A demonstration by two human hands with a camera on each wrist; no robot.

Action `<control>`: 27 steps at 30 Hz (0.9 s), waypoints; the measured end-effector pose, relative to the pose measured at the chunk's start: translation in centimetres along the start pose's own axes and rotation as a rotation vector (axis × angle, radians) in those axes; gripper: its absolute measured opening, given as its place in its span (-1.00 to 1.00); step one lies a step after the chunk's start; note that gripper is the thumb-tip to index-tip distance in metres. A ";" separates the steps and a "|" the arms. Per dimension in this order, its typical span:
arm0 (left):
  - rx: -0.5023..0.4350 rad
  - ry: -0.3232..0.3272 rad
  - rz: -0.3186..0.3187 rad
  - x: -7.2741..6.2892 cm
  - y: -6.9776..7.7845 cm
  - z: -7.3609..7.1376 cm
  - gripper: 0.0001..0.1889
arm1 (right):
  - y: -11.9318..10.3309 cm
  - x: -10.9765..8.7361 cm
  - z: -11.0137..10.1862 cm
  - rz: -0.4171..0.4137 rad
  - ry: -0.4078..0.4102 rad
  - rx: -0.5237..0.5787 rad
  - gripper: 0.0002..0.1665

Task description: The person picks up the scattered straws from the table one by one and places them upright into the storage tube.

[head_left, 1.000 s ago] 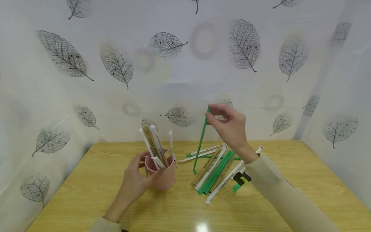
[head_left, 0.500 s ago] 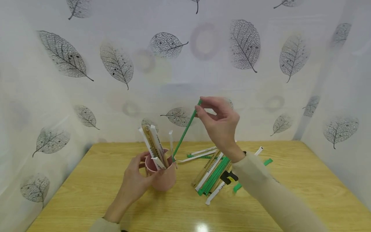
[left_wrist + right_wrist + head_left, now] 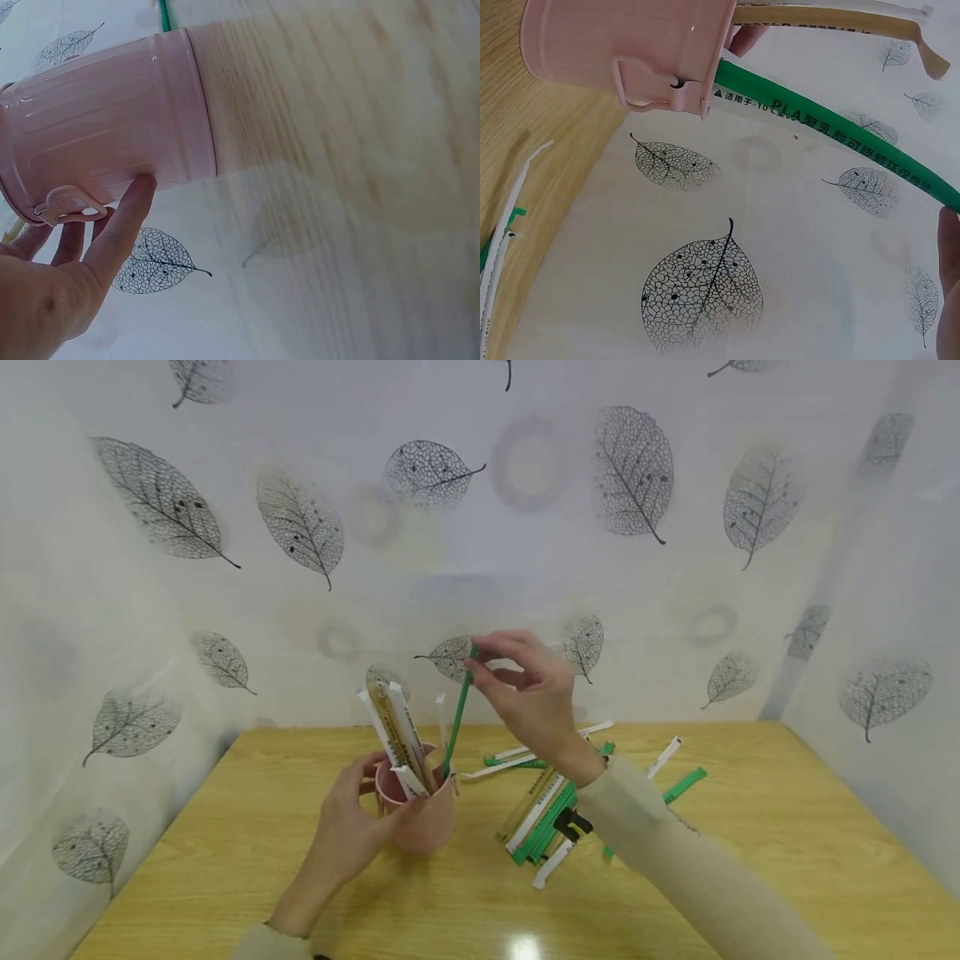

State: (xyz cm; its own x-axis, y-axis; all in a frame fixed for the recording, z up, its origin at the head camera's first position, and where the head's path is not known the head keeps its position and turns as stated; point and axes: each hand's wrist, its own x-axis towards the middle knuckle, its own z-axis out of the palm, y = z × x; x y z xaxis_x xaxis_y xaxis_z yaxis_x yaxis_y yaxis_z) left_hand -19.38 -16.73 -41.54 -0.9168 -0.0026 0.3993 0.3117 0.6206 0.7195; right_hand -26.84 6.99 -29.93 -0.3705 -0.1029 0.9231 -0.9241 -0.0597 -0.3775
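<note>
A small pink bucket (image 3: 426,822) with side handles stands on the table. My left hand (image 3: 356,810) grips its left side, thumb across the front and fingers reaching behind; in the left wrist view the fingers lie by the handle of the bucket (image 3: 112,127). White and brown wrapped straws (image 3: 396,727) lean inside it. At the top end, my right hand (image 3: 534,697) pinches a green wrapped straw (image 3: 460,714) between thumb and fingers. The lower end of this green straw (image 3: 817,120) is inside the rim, hidden by the bucket wall.
A loose pile of green, white and brown wrapped straws (image 3: 542,827) lies right of the bucket, partly under my right forearm. Another green straw (image 3: 686,783) sits farther right on the wooden table (image 3: 465,910). A leaf-patterned white curtain (image 3: 525,552) stands behind.
My right hand has moved left with the green straw from over the pile to the bucket, then lowered, bringing the straw's lower end inside the rim. The left hand stays on the bucket.
</note>
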 end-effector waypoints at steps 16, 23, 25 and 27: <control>-0.006 -0.012 -0.007 -0.1 0.1 -0.1 -0.24 | 2.4 -3.2 1.6 0.013 -0.161 -0.091 -0.72; -0.003 0.001 0.019 0.0 0.1 -0.1 -0.26 | 3.0 -4.1 2.0 0.029 -0.227 -0.080 -0.72; -0.001 0.004 0.023 0.0 0.1 -0.1 -0.26 | 3.2 -4.2 2.0 0.034 -0.242 -0.087 -0.71; 0.002 0.006 0.028 0.0 0.1 -0.1 -0.26 | 3.4 -4.4 2.0 0.042 -0.251 -0.099 -0.72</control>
State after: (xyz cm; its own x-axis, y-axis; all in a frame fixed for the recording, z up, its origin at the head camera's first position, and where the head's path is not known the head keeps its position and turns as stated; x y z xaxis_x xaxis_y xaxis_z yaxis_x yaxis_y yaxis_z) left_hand -19.36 -16.74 -41.39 -0.9062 0.0100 0.4228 0.3368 0.6219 0.7070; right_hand -28.14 5.24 -35.38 -0.3849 -0.3466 0.8554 -0.9178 0.0461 -0.3943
